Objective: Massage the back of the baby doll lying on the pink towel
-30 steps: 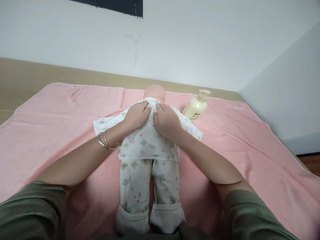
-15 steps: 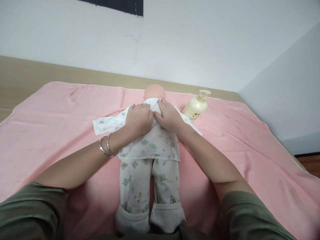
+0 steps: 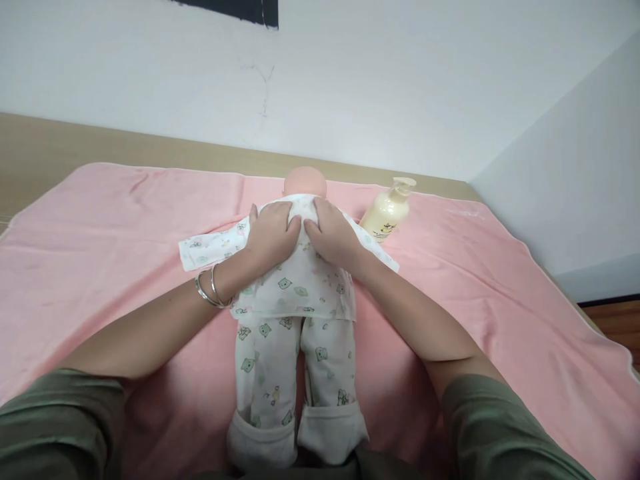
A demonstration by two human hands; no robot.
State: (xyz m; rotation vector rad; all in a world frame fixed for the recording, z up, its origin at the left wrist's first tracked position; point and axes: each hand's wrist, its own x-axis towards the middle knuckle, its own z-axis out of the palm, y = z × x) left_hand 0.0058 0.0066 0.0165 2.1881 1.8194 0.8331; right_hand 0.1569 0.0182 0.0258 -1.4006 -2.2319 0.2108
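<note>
— Can you read the label on the pale-yellow plastic pump bottle [image 3: 385, 213]?
— No, the print is too small. The contents, I cannot tell.
— And the hands?
— Left hand [image 3: 273, 233] and right hand [image 3: 336, 235] rest unclenched upon the white-clothed doll [image 3: 300, 293], which lies on the pink fabric blanket [image 3: 440, 280].

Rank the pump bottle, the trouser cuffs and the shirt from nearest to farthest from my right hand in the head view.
From your right hand:
1. Shirt: directly under the hand, touching it.
2. Pump bottle: just to its right.
3. Trouser cuffs: farthest, at the bottom, nearest your body.
</note>
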